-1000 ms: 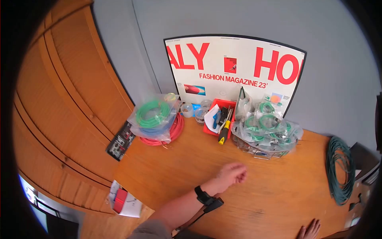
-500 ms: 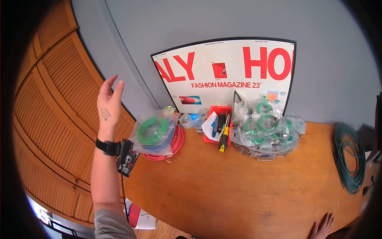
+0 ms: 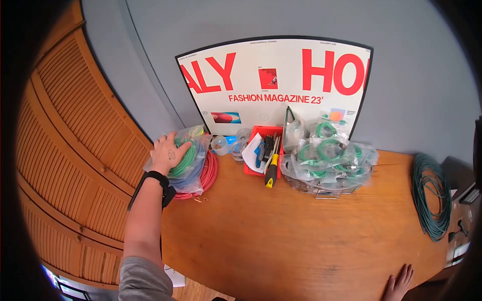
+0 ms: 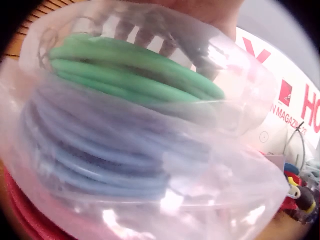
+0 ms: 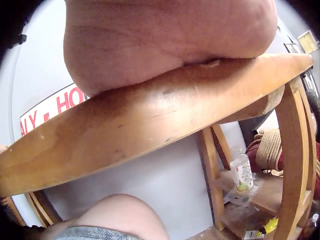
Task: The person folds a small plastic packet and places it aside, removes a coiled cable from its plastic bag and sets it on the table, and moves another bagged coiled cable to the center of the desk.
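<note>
My left hand (image 3: 173,146) lies on top of a clear plastic bag (image 3: 187,160) at the back left of the wooden table (image 3: 281,226), fingers spread over it. The bag holds a green cable coil (image 4: 135,70) above a blue coil (image 4: 100,150), and my fingers (image 4: 145,35) show through the plastic at its top. A red cable coil (image 3: 208,173) lies under the bag. My right hand (image 3: 399,285) rests flat on the near table edge, palm (image 5: 165,40) pressed on the wood (image 5: 125,125).
A magazine poster board (image 3: 281,85) leans on the wall. Before it stand small clear containers (image 3: 226,144), a red tray of tools (image 3: 263,153) and a wire basket of bagged green cables (image 3: 326,160). A dark green coil (image 3: 429,195) lies at the right. Louvred wooden doors (image 3: 75,150) stand left.
My left hand rose from the middle of the table up towards the doors, then came down onto the cable bag. The right hand has stayed at the table edge.
</note>
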`<state>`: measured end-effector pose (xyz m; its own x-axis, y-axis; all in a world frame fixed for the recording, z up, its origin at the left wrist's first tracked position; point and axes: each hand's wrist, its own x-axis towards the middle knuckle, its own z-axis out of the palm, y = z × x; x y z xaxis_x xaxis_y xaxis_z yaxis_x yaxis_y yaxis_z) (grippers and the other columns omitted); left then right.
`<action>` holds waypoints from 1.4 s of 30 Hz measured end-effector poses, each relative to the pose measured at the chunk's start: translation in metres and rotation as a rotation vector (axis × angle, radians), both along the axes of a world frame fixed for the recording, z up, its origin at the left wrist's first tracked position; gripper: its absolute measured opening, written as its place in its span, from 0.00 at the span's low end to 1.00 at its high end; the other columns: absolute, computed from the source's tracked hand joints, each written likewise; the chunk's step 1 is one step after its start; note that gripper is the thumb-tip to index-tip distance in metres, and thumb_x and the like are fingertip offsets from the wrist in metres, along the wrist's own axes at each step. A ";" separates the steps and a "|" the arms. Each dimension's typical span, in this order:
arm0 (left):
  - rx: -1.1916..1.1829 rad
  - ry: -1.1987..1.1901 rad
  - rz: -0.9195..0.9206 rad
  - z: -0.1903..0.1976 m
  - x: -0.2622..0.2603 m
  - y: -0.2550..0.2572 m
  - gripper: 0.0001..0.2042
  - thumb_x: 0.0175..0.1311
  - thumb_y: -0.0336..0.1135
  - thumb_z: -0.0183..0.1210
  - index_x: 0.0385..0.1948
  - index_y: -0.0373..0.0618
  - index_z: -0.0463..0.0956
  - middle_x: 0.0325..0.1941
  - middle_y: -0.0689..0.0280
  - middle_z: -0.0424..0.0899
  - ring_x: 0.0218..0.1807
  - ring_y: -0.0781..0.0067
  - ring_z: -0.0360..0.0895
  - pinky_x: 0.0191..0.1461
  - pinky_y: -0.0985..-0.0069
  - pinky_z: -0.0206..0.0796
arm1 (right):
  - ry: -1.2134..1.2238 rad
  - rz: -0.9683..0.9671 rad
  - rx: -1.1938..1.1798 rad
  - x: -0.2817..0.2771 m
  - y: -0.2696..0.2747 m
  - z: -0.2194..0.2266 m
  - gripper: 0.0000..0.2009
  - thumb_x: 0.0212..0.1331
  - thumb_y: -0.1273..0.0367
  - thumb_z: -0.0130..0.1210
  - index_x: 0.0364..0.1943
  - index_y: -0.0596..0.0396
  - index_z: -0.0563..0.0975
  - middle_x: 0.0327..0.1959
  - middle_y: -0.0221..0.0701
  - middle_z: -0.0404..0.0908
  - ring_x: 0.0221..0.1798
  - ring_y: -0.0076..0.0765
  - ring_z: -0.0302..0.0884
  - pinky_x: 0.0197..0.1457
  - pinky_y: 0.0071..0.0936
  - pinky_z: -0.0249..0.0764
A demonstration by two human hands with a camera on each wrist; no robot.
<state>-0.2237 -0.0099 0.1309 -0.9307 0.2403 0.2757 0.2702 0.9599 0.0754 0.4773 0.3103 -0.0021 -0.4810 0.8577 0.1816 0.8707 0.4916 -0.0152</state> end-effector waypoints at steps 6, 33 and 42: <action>0.066 0.185 -0.149 0.029 0.008 -0.005 0.23 0.59 0.54 0.59 0.46 0.44 0.77 0.40 0.56 0.83 0.45 0.53 0.79 0.48 0.56 0.67 | -0.005 0.002 0.055 0.010 0.001 -0.005 0.30 0.67 0.52 0.51 0.68 0.53 0.65 0.69 0.47 0.64 0.71 0.62 0.56 0.71 0.56 0.56; 1.576 -1.292 -0.695 -0.072 0.332 0.067 0.20 0.73 0.47 0.49 0.60 0.47 0.66 0.43 0.69 0.77 0.44 0.72 0.76 0.45 0.74 0.72 | 0.508 1.066 -0.627 -0.172 -0.131 0.134 0.12 0.56 0.66 0.65 0.38 0.60 0.81 0.29 0.38 0.81 0.30 0.43 0.79 0.35 0.31 0.76; 1.742 -1.615 -0.197 -0.040 0.335 0.011 0.14 0.73 0.38 0.50 0.56 0.47 0.64 0.50 0.65 0.77 0.49 0.68 0.77 0.52 0.61 0.72 | 0.664 0.450 -1.150 -0.140 -0.092 0.065 0.11 0.68 0.70 0.53 0.33 0.64 0.81 0.23 0.28 0.82 0.26 0.19 0.76 0.32 0.18 0.74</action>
<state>0.1111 0.0013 0.0910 -0.5311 0.7523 -0.3897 -0.7561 -0.2133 0.6188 0.3377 0.2179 0.0624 -0.8537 0.4772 -0.2087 0.3152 0.1544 -0.9364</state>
